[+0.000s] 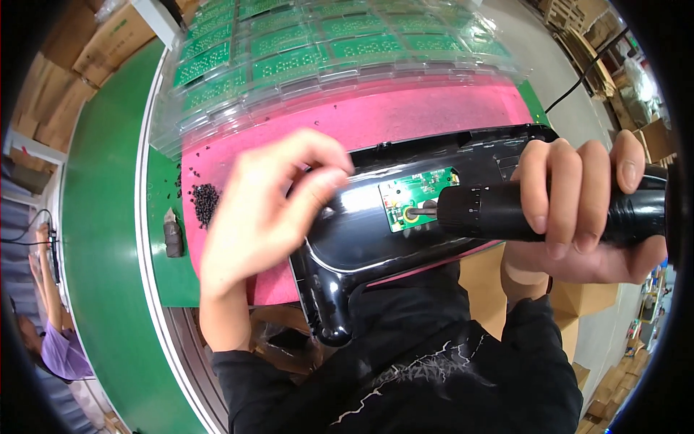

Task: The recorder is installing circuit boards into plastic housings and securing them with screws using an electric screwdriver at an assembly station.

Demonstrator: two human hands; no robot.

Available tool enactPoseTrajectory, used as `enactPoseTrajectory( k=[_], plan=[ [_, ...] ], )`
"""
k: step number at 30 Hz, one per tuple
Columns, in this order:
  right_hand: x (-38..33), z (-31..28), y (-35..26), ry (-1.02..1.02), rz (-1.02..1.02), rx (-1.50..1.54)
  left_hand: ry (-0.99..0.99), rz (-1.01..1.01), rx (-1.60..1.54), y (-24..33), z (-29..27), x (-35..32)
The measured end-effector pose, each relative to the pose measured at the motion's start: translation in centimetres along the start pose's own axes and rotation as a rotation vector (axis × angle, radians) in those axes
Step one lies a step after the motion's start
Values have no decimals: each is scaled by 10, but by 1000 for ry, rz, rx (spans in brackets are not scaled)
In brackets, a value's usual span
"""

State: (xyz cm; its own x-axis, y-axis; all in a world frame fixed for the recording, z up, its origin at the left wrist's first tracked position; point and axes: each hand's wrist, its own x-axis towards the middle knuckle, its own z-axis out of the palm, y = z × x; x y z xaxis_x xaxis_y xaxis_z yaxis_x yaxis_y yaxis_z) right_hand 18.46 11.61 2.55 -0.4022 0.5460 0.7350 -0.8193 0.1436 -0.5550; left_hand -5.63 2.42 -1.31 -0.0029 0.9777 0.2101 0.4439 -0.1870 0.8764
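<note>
Presently, in the head view, a black housing (376, 239) is steadied at the pink mat's (405, 116) near edge by the left hand (267, 210), fingers pinched. An electric screwdriver (535, 210) is gripped in the closed right hand (585, 210), its tip seated on the green circuit board (416, 195).

We see a green table (108, 239) with a pink mat (405, 116) on top. On the mat lie a shiny black plastic shell (361, 231), clear trays (289, 65) of green boards, and a pile of tiny black screws (205, 202).
</note>
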Motion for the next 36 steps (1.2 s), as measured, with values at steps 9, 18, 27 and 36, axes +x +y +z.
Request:
enactPoseTrajectory(
  k=[9, 18, 27, 36],
  plan=[
    [-2, 9, 10, 38, -121, 11, -196, -148, -433, -1, 29, 1],
    [-9, 0, 21, 9, -217, -5, -226, -190, -474, 0, 34, 4],
    [-11, -14, 2, -47, -56, -202, -46, 62, 73, 1, 43, 7],
    [-28, -50, -1, 111, 225, -323, 169, 251, 493, -16, 43, 14]
  ],
)
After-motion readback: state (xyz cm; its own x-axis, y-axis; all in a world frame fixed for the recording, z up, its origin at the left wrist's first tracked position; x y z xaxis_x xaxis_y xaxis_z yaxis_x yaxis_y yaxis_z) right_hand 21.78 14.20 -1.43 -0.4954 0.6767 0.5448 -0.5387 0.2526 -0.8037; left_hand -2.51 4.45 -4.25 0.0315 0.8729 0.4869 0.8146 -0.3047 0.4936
